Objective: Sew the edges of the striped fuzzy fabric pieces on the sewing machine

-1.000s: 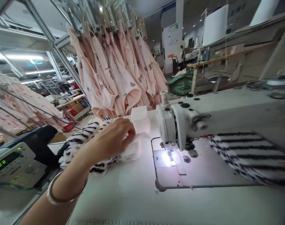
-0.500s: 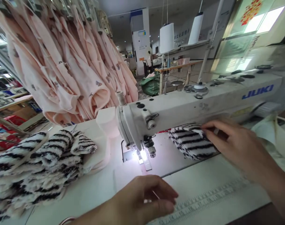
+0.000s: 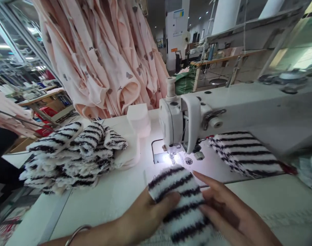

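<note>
Just in front of the sewing machine's needle area, a black-and-white striped plush fabric piece [image 3: 182, 201] is held up. My left hand [image 3: 148, 215] grips it from the left, thumb lying across its face and the other fingers hidden behind. At its right edge my right hand [image 3: 230, 212] has its fingertips on the fabric, the index finger reaching along toward the top corner. The presser foot [image 3: 172, 159] of the sewing machine [image 3: 186, 123] stands lit just beyond the fabric's upper edge.
Flat striped pieces [image 3: 248, 153] lie stacked under the machine arm. A heap of rolled striped plush pieces [image 3: 68, 160] sits at left on the table [image 3: 94, 208]. Pink garments [image 3: 102, 61] hang behind. A ruler strip [image 3: 289, 218] runs along the front edge.
My right hand has come from the stack under the arm to the front of the needle with a striped piece. My left hand now grips that piece. The view has turned left.
</note>
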Action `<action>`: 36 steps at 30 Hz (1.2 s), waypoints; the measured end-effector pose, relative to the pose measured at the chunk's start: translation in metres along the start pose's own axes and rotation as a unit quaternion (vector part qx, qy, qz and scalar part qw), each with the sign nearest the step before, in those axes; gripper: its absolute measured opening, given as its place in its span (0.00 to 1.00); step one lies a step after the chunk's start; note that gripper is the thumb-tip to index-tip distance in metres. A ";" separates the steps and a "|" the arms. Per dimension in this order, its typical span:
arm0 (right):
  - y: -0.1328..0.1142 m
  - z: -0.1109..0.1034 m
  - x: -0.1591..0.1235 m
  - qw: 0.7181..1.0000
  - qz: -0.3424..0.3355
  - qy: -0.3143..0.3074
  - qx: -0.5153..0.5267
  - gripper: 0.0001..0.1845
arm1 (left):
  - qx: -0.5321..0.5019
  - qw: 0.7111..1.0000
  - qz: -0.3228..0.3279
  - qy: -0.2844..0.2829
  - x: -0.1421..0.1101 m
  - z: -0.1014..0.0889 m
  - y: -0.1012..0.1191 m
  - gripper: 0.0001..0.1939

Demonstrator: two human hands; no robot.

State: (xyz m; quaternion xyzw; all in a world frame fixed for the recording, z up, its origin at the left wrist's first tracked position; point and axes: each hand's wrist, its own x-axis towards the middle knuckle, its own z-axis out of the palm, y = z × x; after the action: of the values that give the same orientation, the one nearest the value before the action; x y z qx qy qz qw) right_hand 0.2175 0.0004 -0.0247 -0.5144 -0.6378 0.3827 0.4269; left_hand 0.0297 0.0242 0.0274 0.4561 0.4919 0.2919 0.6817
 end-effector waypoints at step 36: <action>0.002 0.051 0.006 0.977 -0.117 -0.025 -0.178 0.21 | 0.633 0.759 0.124 0.087 0.041 -0.054 0.021 0.08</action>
State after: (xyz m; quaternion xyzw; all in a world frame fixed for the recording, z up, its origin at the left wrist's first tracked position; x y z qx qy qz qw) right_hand 0.1694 0.0041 -0.0431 -0.4940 -0.7623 0.2230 0.3538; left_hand -0.0057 0.0857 0.0240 0.8135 0.5608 0.0346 0.1500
